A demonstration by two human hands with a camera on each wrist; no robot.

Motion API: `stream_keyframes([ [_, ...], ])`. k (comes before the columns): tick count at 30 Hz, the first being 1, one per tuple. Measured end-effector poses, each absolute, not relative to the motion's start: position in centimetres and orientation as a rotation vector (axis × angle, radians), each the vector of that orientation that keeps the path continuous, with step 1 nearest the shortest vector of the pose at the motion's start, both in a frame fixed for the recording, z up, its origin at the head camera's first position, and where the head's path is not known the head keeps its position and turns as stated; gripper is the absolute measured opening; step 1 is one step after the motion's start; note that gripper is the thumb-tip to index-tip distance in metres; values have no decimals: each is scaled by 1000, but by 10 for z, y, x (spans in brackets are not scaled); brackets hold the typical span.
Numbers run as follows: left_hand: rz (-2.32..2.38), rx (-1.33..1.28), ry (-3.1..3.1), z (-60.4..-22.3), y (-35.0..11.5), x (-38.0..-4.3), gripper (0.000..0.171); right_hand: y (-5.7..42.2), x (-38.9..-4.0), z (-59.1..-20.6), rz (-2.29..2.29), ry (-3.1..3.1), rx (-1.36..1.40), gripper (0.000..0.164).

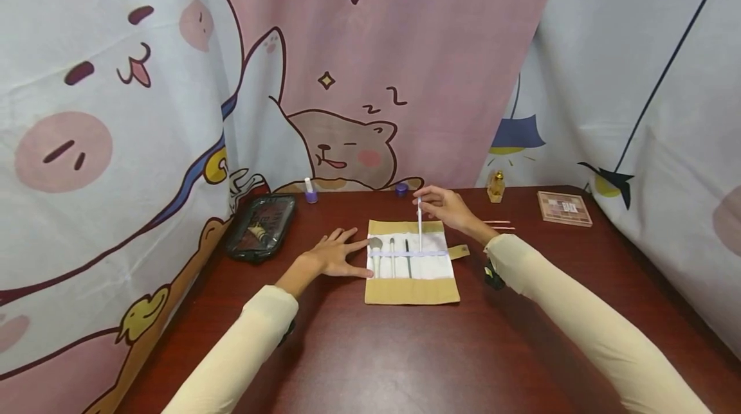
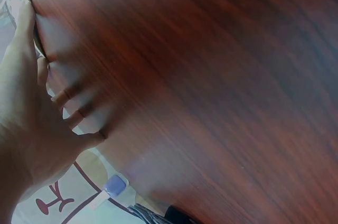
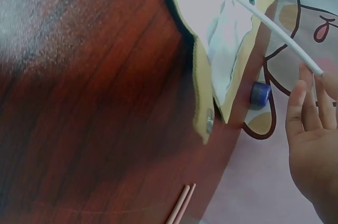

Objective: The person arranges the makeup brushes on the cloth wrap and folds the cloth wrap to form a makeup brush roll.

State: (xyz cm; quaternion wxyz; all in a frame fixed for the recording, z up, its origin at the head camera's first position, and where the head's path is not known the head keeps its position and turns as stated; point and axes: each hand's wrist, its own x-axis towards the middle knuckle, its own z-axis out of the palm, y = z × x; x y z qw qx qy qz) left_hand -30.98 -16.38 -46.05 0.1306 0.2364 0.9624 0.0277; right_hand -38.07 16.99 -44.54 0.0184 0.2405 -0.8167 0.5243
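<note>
A tan and white brush roll (image 1: 412, 292) lies unfolded on the table. Across its middle runs a pale band that holds a large fluffy makeup brush (image 1: 376, 260), a smaller white one (image 1: 392, 261) and a dark slim one (image 1: 408, 256). My right hand (image 1: 446, 206) pinches a slim white makeup brush (image 3: 290, 42) near its upper end; the lower end meets the roll at the band, right of the dark brush. With fingers spread, my left hand (image 1: 332, 256) rests at the roll's left edge, thumb and index finger touching it.
A black tray (image 1: 283, 208) with a brush inside lies at left. Along the back stand purple nail polish (image 1: 311, 194), a purple jar (image 1: 401, 189) and a gold perfume bottle (image 1: 495, 188). Pink sticks (image 3: 179, 203) and a palette (image 1: 565, 208) lie at right. Printed curtains enclose the table.
</note>
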Motion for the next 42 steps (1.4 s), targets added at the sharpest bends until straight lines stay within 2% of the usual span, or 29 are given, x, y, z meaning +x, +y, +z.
stream_keyframes([
  [11,50,686,2796,-460,-163,-310,95,167,-377,-458,1693,-2574,796,30],
  [22,45,682,2798,-459,-162,-309,96,171,-367,-471,1533,-2698,810,32],
  [42,38,643,2788,-459,-159,-308,97,180,-346,-482,1312,-2788,930,25],
])
